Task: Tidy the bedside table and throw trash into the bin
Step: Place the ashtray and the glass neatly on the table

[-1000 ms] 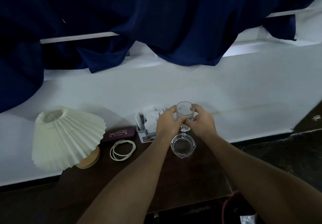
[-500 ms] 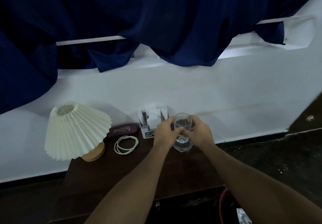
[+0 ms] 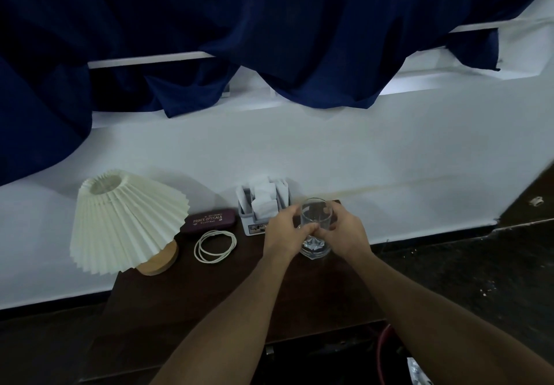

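A dark wooden bedside table (image 3: 209, 303) stands against a white wall (image 3: 359, 156), with navy curtains (image 3: 269, 24) hanging above. The clear drinking glass (image 3: 315, 219) sits upright inside a glass ashtray (image 3: 314, 249) near the table's back right corner. The left hand (image 3: 283, 230) and right hand (image 3: 344, 230) wrap around it from either side. Just left sit a holder of white packets (image 3: 260, 210), a coiled white cord (image 3: 214, 245), a maroon spectacle case (image 3: 209, 219) and a pleated lamp (image 3: 126, 219). The front half of the tabletop lies bare.

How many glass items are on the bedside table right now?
2: a tumbler held by both hands, standing in a glass ashtray beneath it. The hands may hide more.
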Available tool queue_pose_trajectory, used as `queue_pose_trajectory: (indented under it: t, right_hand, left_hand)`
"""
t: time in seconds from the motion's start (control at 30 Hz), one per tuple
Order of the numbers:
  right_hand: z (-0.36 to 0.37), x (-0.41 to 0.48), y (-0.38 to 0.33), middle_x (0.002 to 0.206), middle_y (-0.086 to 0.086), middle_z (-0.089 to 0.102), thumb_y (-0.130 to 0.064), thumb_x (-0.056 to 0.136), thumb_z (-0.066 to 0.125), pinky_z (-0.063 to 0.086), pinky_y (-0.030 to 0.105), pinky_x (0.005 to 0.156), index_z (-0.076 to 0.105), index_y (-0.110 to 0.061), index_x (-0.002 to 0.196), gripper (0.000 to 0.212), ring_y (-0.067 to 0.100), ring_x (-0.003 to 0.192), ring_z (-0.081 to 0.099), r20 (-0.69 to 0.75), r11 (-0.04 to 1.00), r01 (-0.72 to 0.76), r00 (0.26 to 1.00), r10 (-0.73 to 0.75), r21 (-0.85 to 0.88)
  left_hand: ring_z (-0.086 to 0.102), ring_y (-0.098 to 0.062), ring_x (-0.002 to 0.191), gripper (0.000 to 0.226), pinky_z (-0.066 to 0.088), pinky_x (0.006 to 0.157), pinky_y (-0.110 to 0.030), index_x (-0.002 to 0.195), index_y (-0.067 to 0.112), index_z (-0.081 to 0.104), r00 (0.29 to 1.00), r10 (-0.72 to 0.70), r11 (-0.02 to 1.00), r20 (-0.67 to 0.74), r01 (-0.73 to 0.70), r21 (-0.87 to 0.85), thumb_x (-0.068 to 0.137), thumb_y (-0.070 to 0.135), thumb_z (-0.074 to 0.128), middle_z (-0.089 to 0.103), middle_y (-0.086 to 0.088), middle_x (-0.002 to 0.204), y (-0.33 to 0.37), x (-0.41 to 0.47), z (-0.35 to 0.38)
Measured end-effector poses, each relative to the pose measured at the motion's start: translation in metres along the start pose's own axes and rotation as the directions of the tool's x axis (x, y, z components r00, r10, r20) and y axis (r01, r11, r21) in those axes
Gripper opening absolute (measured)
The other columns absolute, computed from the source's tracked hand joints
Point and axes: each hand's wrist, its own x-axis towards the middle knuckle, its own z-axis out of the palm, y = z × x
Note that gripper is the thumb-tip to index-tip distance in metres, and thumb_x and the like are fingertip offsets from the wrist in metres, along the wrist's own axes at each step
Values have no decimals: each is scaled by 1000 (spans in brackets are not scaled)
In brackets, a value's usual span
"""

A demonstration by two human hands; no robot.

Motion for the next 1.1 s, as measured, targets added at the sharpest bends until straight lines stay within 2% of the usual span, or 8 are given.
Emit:
queue_pose_trajectory:
  t: [0.1,0.47,0.63,0.7,0.8,0.9,1.0,1.1]
  right_hand:
    - [0,-3,-1,106,-9,73,-38,78,86,59,38,84,60,-28,129,58,16,95,68,0,1000,-2,1000,2,-25]
    - [-6,-7,-9,113,-1,73,-36,80,84,56,36,89,59,-21,131,59,23,104,67,40,991,-32,998,38,-131]
    - [-15,-6,-8,114,-1,66,-25,72,81,56,39,89,55,-28,126,60,22,104,65,118,995,-26,992,37,-97]
    - [-21,-5,0,124,5,62,-23,75,78,55,40,95,51,-24,137,67,25,110,63,99,987,-88,990,101,-131]
    - [-28,-1,13,138,11,58,-15,85,65,49,36,100,46,-13,150,68,28,122,59,48,953,-253,963,264,-168]
    - [-23,2,20,129,14,66,-17,93,56,56,39,94,57,-12,139,47,34,111,66,25,911,-378,922,387,-165]
    - [-12,3,22,106,18,74,-26,99,55,62,47,85,68,-9,123,32,35,95,72,36,898,-411,906,421,-158]
    - [1,3,25,85,13,75,-31,102,55,64,40,66,70,-8,105,27,28,70,72,72,889,-435,891,448,-144]
  left_hand:
    - [66,-8,107,51,45,85,-23,127,27,67,1000,9,1000,1,-9,9,79,34,84,73,9,114,-1,-3,-2]
    - [65,-10,114,56,44,90,-23,130,27,65,998,15,1000,62,-15,8,78,35,84,72,7,122,3,-7,-7]
    - [60,-3,112,64,44,89,-24,130,33,64,992,-40,999,122,43,-24,73,56,80,67,18,118,-7,-11,-14]
    - [58,-2,108,63,45,91,-27,131,31,63,988,-119,993,98,120,-7,77,62,73,65,18,117,-13,-13,-17]
    - [65,-15,107,44,50,97,-34,131,28,63,975,-208,976,74,202,80,95,51,56,70,8,117,-23,-13,-15]
    - [71,-30,104,40,55,96,-41,131,28,62,942,-318,944,110,304,126,98,44,47,73,-3,117,-26,-11,-7]
    - [75,-25,87,35,60,87,-39,120,26,66,915,-386,913,115,362,189,96,44,48,77,-3,94,-22,-8,2]
    - [75,-21,77,30,62,85,-41,98,21,69,898,-417,900,138,388,197,97,41,47,76,-1,76,-22,-4,14]
